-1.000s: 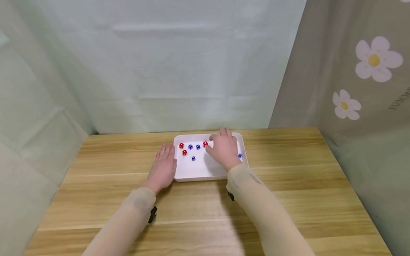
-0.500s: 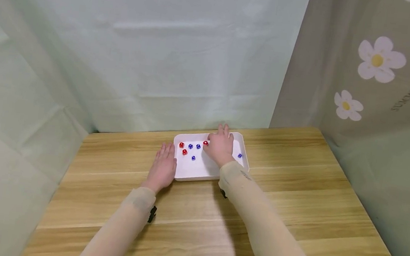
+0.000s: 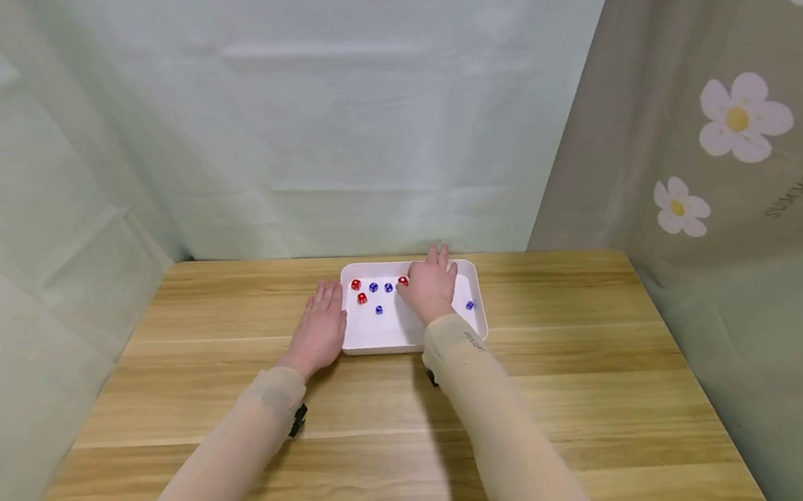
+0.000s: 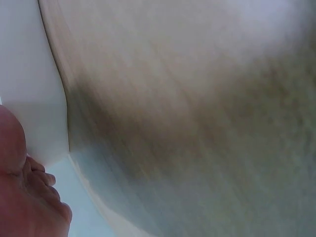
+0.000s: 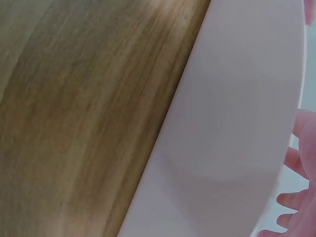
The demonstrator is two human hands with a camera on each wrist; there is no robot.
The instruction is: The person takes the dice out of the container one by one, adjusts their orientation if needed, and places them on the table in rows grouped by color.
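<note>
A shallow white tray lies near the table's back edge with small red and blue dice in it. My left hand lies with straight fingers along the tray's left side. In the left wrist view, part of the left hand shows beside the tray's white wall. Over the tray, my right hand pinches a red die between thumb and index finger, its other fingers extended toward the back rim. The right wrist view catches fingers of the right hand beyond the tray wall.
Two more red dice and several blue dice sit in the left half of the tray. One blue die is near its right wall. The wooden table meets pale curtains behind and at both sides.
My right hand has shifted slightly left and its thumb and index finger have drawn in on the red die. The blue die at the right is now more exposed. My left hand has stayed put.
</note>
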